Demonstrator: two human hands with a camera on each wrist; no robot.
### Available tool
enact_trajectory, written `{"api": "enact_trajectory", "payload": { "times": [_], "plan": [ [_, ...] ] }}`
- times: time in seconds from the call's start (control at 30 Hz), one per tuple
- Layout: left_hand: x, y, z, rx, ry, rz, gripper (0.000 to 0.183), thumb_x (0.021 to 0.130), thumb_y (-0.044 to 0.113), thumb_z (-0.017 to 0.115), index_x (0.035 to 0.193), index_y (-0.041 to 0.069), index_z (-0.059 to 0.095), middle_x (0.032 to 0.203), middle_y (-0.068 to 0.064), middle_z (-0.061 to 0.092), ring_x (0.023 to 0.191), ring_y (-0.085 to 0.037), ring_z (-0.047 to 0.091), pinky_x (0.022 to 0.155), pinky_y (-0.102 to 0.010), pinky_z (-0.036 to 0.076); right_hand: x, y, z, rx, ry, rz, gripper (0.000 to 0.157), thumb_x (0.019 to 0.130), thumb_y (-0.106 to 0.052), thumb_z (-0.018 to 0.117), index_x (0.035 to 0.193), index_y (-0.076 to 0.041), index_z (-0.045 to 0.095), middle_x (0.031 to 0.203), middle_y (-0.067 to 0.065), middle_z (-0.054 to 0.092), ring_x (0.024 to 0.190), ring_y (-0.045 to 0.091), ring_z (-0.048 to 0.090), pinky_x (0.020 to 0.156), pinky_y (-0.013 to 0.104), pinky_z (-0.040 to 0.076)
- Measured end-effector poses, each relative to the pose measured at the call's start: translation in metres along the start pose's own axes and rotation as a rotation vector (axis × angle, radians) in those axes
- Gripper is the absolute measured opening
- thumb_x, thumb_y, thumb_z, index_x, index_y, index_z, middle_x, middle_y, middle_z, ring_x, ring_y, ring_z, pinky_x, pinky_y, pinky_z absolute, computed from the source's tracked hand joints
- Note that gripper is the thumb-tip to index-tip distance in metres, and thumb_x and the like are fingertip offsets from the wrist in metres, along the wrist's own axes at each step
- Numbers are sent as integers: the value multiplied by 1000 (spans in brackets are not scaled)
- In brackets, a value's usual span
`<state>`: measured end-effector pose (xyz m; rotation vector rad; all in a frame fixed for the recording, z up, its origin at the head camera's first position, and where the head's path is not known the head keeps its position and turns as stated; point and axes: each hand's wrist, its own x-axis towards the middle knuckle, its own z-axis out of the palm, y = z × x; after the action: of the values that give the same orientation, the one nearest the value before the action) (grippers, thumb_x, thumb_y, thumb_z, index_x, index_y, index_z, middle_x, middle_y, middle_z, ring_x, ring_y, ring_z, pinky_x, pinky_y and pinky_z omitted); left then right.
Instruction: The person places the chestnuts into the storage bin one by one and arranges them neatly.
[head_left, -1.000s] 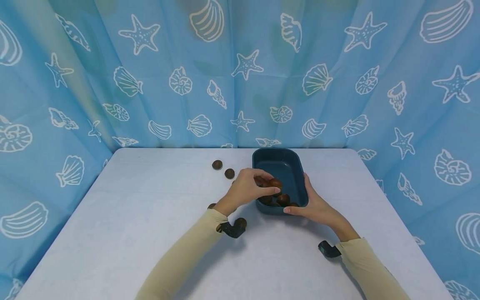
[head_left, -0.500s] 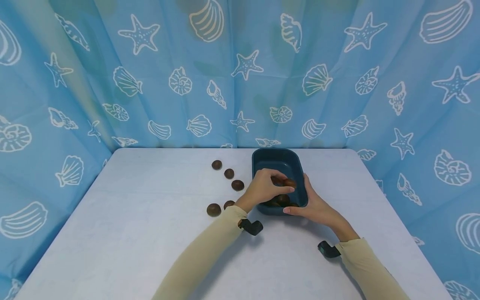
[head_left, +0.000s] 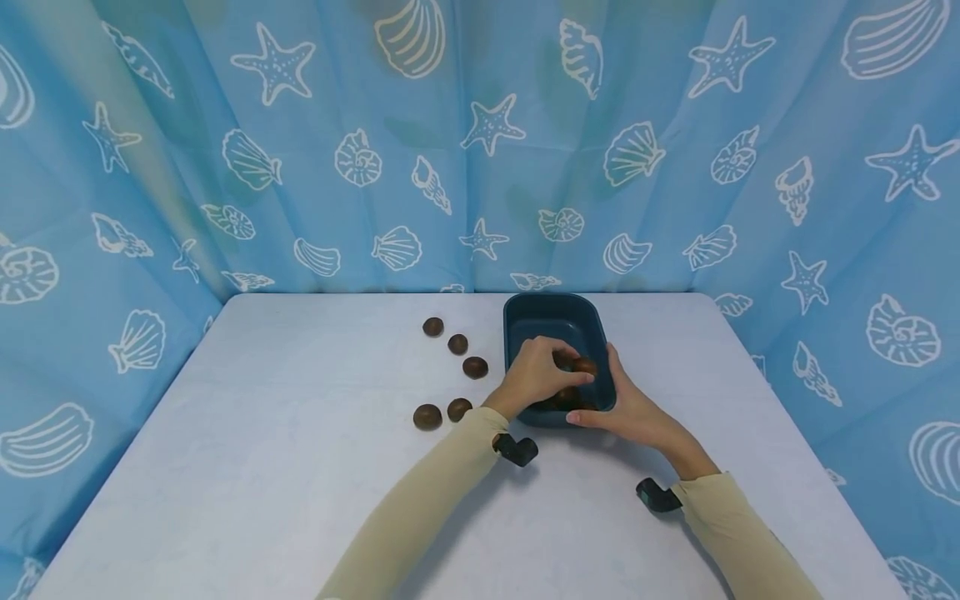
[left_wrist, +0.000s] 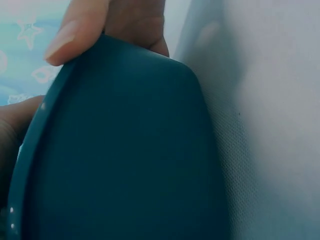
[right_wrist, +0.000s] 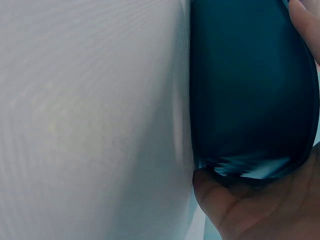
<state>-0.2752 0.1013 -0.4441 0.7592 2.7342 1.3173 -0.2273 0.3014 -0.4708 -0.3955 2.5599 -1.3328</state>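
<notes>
My left hand (head_left: 534,375) is over the dark blue-green container (head_left: 551,310), thumb and fingers pinching a glossy brown chestnut (head_left: 585,367) inside its rim. More chestnuts (head_left: 564,398) lie below it at the container's near end, partly hidden by the hand. At the near right corner my right hand (head_left: 633,412) grips the container, with the thumb on the near side and fingers along the right wall. The left wrist view is mostly filled by the container's outer wall (left_wrist: 130,130). In the right wrist view, my right hand (right_wrist: 260,210) wraps round one end of the container.
Several chestnuts (head_left: 476,367) lie loose on the white table (head_left: 300,467), left of the container. A blue curtain (head_left: 420,150) with white shell prints hangs behind and at both sides. A small black wrist camera (head_left: 517,450) sits under the left sleeve cuff.
My left hand has moved right across the container with the chestnut in its fingers, uncovering chestnuts on the table behind the arm. My right hand has kept its grip in the same spot.
</notes>
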Motion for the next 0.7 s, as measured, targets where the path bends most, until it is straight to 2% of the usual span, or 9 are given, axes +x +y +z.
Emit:
{"api": "enact_trajectory", "payload": {
  "times": [0.23,0.57,0.7],
  "plan": [
    [1,3,2,53,-32,-43,35,88,33,84,113,10,77,103,-1,77,86,-4,66,74,-14,54,-3,-5,-3,-31,-17,54,134,87,-47,80,160,-24,-29,174,17,-15,158,54,3,115,79,24],
    [2,8,6,144,-59,-97,31,86,32,86,107,11,78,97,1,76,80,-4,64,70,-17,54,2,0,0,4,7,-16,129,87,-38,82,163,-29,-22,176,13,-8,160,49,8,116,78,24],
    [3,7,8,187,-61,-101,31,86,34,86,106,13,78,97,3,76,80,-4,63,71,-18,55,2,0,0,-8,7,-7,130,88,-40,81,162,-29,-24,176,13,-9,160,49,8,115,78,24]
  ]
}}
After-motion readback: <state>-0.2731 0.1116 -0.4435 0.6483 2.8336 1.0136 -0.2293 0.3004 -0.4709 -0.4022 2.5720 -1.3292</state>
